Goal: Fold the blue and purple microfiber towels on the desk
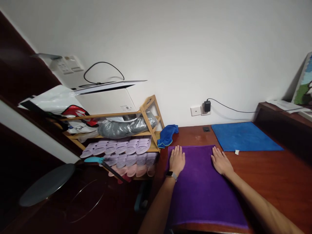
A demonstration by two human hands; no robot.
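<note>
A purple towel lies spread flat on the reddish-brown wooden table. My left hand, with a watch on its wrist, rests palm down near the towel's far left corner. My right hand lies flat by the far right corner, fingers stretched out. Both hands press on the cloth without gripping it. Beyond my right hand, a blue towel is laid out flat, a small white tag at its near edge. A crumpled blue cloth sits past my left hand at the table's corner.
Left of the table stands a wooden rack holding rows of lilac and pink slippers, bags and a white box. A round stool is at lower left. A black charger is plugged into the wall, its cable running right.
</note>
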